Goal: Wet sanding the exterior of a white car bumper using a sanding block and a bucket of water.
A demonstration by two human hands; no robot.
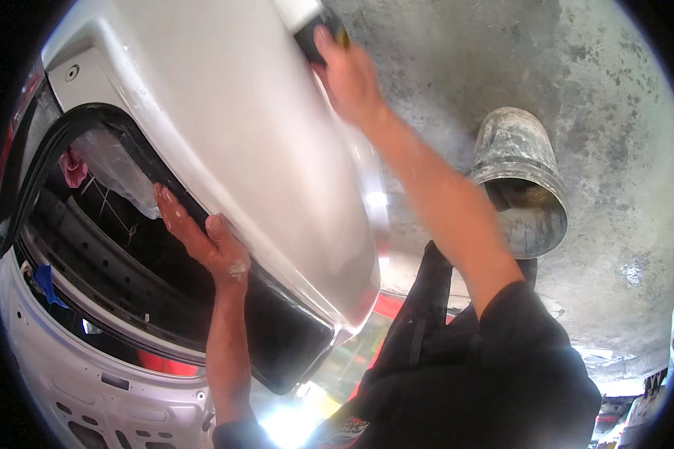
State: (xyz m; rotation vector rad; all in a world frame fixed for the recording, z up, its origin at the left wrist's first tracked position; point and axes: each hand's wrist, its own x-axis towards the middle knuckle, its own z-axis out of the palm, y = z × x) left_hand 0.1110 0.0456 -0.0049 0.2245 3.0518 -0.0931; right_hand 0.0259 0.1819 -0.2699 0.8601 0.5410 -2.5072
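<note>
A white car body panel (pixel 247 150) fills the upper left and middle, bordered by a black rubber seal (pixel 97 112) around a dark opening. My left hand (pixel 206 239) lies on the inner edge of the panel by the seal, fingers stretched out with pale smudges on them. At the top, my right hand (pixel 348 78) grips a dark block (pixel 311 37) against the panel's far edge; the hand is slightly blurred and its lower fingers are partly hidden.
A dirty bucket (pixel 513 138) stands at the right on the mottled concrete floor (pixel 606 127). A stamped inner metal panel (pixel 127 396) is at the lower left. Crumpled plastic (pixel 120 161), a pink cloth (pixel 73 166) and blue tape (pixel 45 284) show around the opening.
</note>
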